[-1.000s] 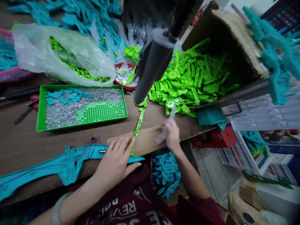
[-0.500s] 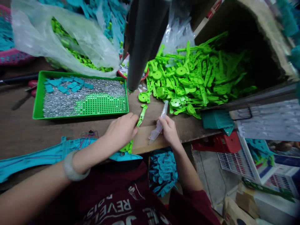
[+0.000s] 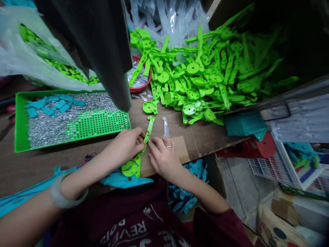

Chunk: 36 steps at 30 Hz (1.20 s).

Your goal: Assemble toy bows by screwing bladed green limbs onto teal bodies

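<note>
My left hand (image 3: 131, 142) is closed on the middle of a long green plastic piece (image 3: 132, 167), whose round end has thin wires on it and lies over a blue plastic part (image 3: 123, 180). My right hand (image 3: 163, 156) reaches in from the right, its fingertips pressed together at the same green piece. What those fingertips pinch is too small to make out. A clear plastic piece (image 3: 166, 126) lies just beyond my right hand, its lower end hidden by the fingers. Brown cardboard (image 3: 181, 149) lies under my right hand.
A green tray (image 3: 99, 125) of small metal parts stands left. A dark metal post (image 3: 113, 68) hangs in front of it. Behind are a red basket (image 3: 140, 90), a large heap of green pieces (image 3: 200, 80) and clear bags (image 3: 174, 25). Blue parts (image 3: 197, 171) lie below the table edge.
My right hand has let go of the clear plastic piece and moved left to the green piece. The clear piece now lies on the table. The view has shifted too.
</note>
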Tool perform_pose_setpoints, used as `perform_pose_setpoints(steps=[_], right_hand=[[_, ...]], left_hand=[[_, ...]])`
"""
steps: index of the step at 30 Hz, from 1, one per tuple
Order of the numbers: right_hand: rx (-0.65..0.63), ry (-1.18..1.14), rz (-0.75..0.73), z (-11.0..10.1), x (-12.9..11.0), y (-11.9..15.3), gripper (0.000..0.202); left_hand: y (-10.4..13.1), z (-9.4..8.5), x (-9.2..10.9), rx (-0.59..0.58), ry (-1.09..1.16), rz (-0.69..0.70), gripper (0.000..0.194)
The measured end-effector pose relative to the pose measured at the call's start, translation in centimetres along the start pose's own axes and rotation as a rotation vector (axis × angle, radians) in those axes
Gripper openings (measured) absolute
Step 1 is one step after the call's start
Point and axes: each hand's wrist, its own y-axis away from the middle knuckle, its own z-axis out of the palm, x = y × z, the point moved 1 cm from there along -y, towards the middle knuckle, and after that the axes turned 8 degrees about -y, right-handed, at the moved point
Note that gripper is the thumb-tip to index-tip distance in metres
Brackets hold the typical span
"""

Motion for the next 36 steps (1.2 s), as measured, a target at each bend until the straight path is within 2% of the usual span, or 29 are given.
perform_pose_setpoints(steps=[5, 10, 14, 23, 30, 32, 36], right_hand=[[-0.013, 0.098, -0.060, -0.2, -0.3, -0.6, 0.042], [-0.022, 0.078, -0.134, -0.5, 0.5, -0.9, 0.035], [0.024, 0.063, -0.124, -0.6, 1.1, -1.0, 0.039], [-0.019, 0.054, -0.076, -0.6, 1.2, -1.8, 0.039], [-0.170, 0.112, -0.168, -2.2, 2.2, -2.5, 0.042], [-0.149, 0.137, -0.201, -2.4, 2.9, -2.6, 0.040], [-0.027, 0.122, -0.226, -2.1, 3.9, -2.7, 0.034]], left_hand=[[0.2, 0.1, 0.0, 0.023, 0.016, 0.011, 0.009], [0.0, 0.3, 0.7, 0.020, -0.090, -0.077, 0.010], [-0.2, 0.4, 0.8, 0.014, -0.099, -0.068, 0.006], [-0.3, 0.6, 0.5, 0.011, -0.075, -0.065, 0.005], [-0.3, 0.4, 0.8, -0.003, -0.142, -0.077, 0.005], [-0.2, 0.4, 1.0, -0.005, -0.183, -0.080, 0.005], [0.0, 0.2, 1.4, -0.019, -0.252, -0.096, 0.007]])
